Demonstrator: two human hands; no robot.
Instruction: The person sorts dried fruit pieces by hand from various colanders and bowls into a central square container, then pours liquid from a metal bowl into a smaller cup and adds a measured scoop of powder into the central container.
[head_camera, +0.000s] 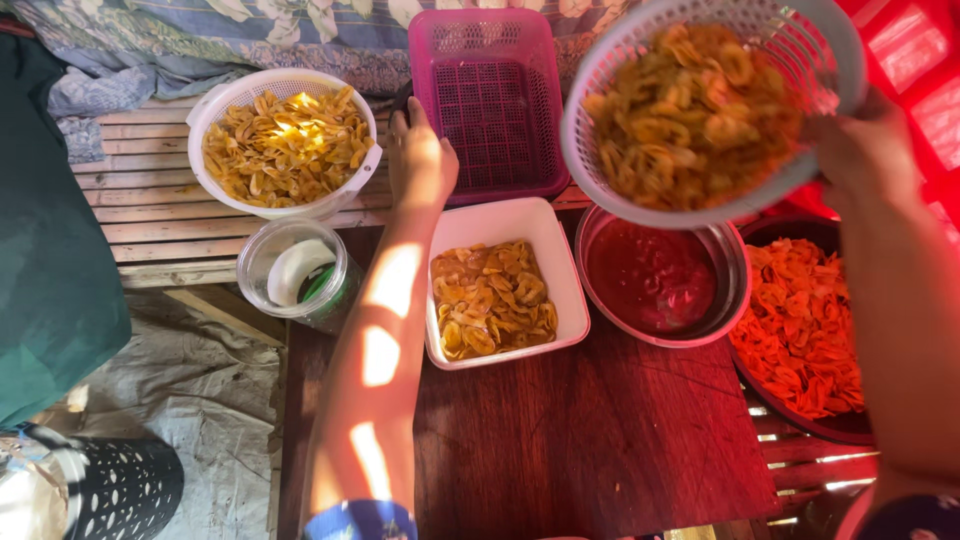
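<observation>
Pink-lit strainer (700, 110) of fried chips, upper right of frame, gripped at rim by right hand (860, 150); light, brittle load. Left hand (420, 165) flat, seemingly unclenched, at pink basket (490, 90), upper centre.

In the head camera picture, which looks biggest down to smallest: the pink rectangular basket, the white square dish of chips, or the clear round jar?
1. Pink rectangular basket and white square dish: they look about alike, so I will not rank them.
2. Clear round jar: plainly the smallest.
</observation>
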